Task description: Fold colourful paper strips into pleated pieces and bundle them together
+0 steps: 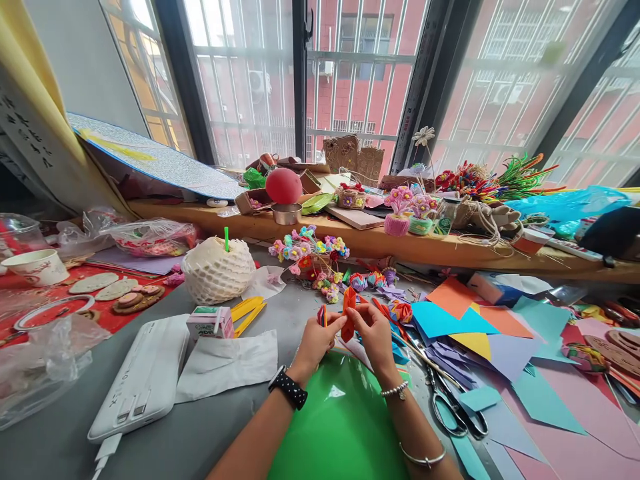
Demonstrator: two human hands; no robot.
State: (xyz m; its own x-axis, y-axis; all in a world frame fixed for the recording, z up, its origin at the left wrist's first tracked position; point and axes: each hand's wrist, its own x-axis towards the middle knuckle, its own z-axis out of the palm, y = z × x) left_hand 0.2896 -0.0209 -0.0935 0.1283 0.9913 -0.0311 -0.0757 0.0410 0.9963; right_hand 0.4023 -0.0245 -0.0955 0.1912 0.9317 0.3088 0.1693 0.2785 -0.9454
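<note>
An orange piece of folded paper [349, 308] stands upright between my two hands. My right hand [374, 332] pinches it between thumb and fingers. My left hand [316, 339] touches its left side with the fingertips and also grips a small bundle of folded coloured paper [323, 316]. Below my wrists lies a large, shiny, rounded green thing [335, 413] that looks like a balloon. Just beyond my hands are balls made of coloured folded paper [358, 282]. Another such ball, mostly orange [401, 311], sits right of my right hand.
Scissors [453, 407] and coloured paper sheets [505, 363] spread to the right. On the left are a white power bank [143, 373], a tissue [230, 363], a small box [211, 323] and a netted coconut [219, 270]. Crocheted flowers [305, 250] stand before the crowded wooden sill [325, 233].
</note>
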